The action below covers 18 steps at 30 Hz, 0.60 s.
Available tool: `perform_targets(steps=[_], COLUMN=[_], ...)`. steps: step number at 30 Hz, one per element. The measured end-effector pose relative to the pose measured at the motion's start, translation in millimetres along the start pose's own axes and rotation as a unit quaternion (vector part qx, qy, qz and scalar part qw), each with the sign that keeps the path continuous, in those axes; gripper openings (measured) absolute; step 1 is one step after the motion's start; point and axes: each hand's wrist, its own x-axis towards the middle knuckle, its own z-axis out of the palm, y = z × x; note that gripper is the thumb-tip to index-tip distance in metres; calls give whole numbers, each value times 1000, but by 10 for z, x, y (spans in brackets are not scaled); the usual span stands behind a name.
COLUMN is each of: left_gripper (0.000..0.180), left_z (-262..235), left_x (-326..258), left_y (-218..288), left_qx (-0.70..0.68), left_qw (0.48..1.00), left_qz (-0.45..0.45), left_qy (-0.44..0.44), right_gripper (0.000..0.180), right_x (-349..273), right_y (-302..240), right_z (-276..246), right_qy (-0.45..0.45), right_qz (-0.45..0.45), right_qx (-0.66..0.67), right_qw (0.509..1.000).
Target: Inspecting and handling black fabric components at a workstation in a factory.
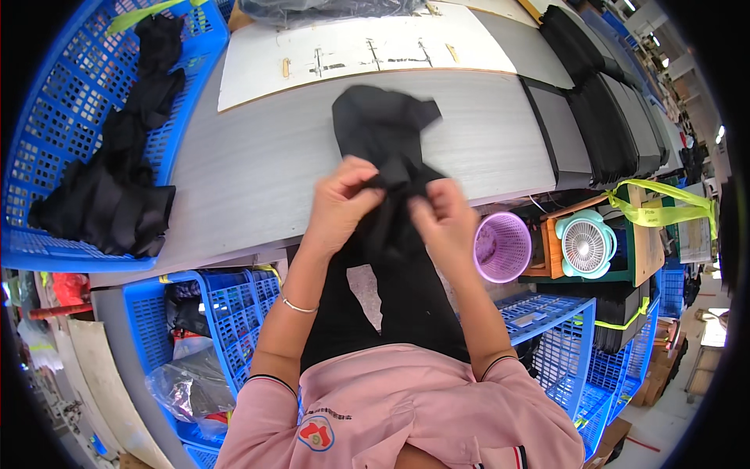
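A piece of black fabric [375,125] hangs between my hands over the front edge of the grey table [258,172]; its far end lies toward the white board. My left hand [344,203] pinches the cloth with thumb and fingers. Opposite it, my right hand [444,215] grips the other side, slightly blurred. The lower part of the fabric drops dark against my black trousers, so its edge there is hard to make out. More black fabric pieces [109,195] lie heaped in a blue plastic basket [66,78] at the left.
Stacks of black and grey flat pieces [617,117] line the table's right side. A white board [351,55] lies at the back. Below the right edge are a purple basket [502,247] and a small teal fan [584,245]. Blue crates [250,313] flank my legs.
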Motion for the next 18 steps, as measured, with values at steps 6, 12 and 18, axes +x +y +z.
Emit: perform_targets(steps=[6,12,18], left_gripper=[49,47,47], left_z=[169,268,52], left_x=[-1,-264,-117], left_y=[87,-55,45], left_qx=[50,90,156], left_qw=[967,980,958], left_qz=[56,-73,132], left_qy=[242,163,202], right_gripper=[40,50,68], right_x=[111,-183,183], right_y=[133,47,209], right_z=[-58,194,-246], right_qy=[122,-67,163], right_qz=[-66,-42,-210], right_qx=[-56,-153,-177], right_qw=[989,985,948])
